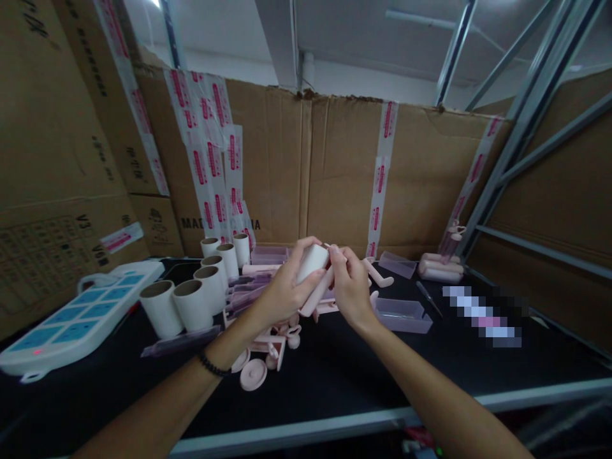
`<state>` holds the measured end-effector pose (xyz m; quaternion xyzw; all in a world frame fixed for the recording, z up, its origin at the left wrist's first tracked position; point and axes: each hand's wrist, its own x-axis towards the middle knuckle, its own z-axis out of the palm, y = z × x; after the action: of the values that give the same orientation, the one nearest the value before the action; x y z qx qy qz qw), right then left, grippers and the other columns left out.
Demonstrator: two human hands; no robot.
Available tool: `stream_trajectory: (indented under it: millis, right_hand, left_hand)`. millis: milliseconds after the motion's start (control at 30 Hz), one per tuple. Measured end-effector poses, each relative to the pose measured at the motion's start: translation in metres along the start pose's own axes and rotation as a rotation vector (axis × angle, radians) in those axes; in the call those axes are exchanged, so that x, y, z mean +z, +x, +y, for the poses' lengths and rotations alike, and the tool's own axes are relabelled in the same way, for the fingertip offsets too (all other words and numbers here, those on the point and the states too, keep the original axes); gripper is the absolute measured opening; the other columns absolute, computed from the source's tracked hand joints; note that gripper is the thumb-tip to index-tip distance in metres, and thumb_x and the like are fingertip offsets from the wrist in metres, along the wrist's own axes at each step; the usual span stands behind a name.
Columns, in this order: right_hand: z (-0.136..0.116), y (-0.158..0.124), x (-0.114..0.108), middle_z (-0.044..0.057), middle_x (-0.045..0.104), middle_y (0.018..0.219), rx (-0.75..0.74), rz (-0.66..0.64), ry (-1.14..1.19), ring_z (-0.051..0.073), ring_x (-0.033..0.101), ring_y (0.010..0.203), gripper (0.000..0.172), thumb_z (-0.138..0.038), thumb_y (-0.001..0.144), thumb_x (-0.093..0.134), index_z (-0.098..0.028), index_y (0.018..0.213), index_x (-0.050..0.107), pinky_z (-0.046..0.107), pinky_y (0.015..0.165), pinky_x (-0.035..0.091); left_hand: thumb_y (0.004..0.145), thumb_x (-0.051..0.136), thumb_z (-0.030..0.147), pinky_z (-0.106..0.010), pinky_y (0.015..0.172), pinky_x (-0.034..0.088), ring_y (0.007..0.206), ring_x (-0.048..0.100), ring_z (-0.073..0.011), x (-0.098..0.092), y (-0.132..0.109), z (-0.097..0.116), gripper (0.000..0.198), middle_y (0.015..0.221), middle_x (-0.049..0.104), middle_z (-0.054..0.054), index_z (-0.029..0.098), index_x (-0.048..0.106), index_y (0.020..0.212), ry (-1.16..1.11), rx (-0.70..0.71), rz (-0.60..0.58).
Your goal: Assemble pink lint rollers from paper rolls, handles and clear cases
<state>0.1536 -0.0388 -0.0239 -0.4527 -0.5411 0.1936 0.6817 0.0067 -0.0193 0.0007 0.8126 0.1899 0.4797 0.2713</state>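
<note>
In the middle of the head view my left hand point(282, 290) is closed around a smooth white rounded piece point(313, 261). Its thumb lies across the front of that piece. Just below, a pale pink elongated part point(316, 296) slants down to the left. My right hand point(351, 284) pinches at the upper end of the pink part, close against the white piece. Whether the two pieces are joined cannot be made out. Under my hands lie loose pink parts, among them a round disc point(253, 375) and a small ringed piece point(293, 336).
Several white tubes point(194, 305) stand at left, beside a power strip point(88, 312). Translucent purple trays point(401, 315) lie right of centre, near a dark pen-like tool point(429, 298). Pink pieces point(440, 268) are stacked at far right. Cardboard point(272, 166) walls the black table.
</note>
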Motion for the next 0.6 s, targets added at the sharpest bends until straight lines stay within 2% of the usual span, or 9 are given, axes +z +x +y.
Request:
stream_trajectory:
  millis: [200,400,600]
  right_hand:
    - [-0.002,0.001,-0.004,-0.004,0.052,0.067,-0.051,-0.024,-0.054,0.014,0.046,0.061,0.041,-0.057,0.100,0.046,-0.023,0.078,0.053,0.028,0.061,0.034]
    - [-0.006,-0.003,-0.009,-0.002,0.053,0.072,-0.243,-0.014,-0.218,0.017,0.048,0.067,0.036,-0.046,0.106,0.035,-0.024,0.080,0.048,0.031,0.067,0.032]
    - [-0.008,-0.007,-0.011,0.000,0.054,0.074,-0.335,0.013,-0.276,0.018,0.048,0.068,0.036,-0.043,0.107,0.030,-0.025,0.081,0.046,0.033,0.068,0.032]
  left_hand:
    - [0.095,0.058,0.031,-0.037,0.104,0.043,0.116,0.059,-0.0246,-0.001,-0.002,-0.001,0.044,0.133,0.058,-0.009,0.023,0.046,0.137,0.006,-0.035,-0.015]
    - [0.096,0.060,0.032,-0.039,0.103,0.043,0.117,0.059,-0.0265,-0.001,-0.010,-0.004,0.056,0.139,0.058,-0.010,0.025,0.042,0.149,0.031,-0.004,-0.009]
    - [0.094,0.063,0.033,-0.038,0.097,0.047,0.109,0.063,-0.0266,0.000,-0.014,0.000,0.060,0.136,0.061,-0.009,0.028,0.043,0.151,0.054,-0.001,0.011]
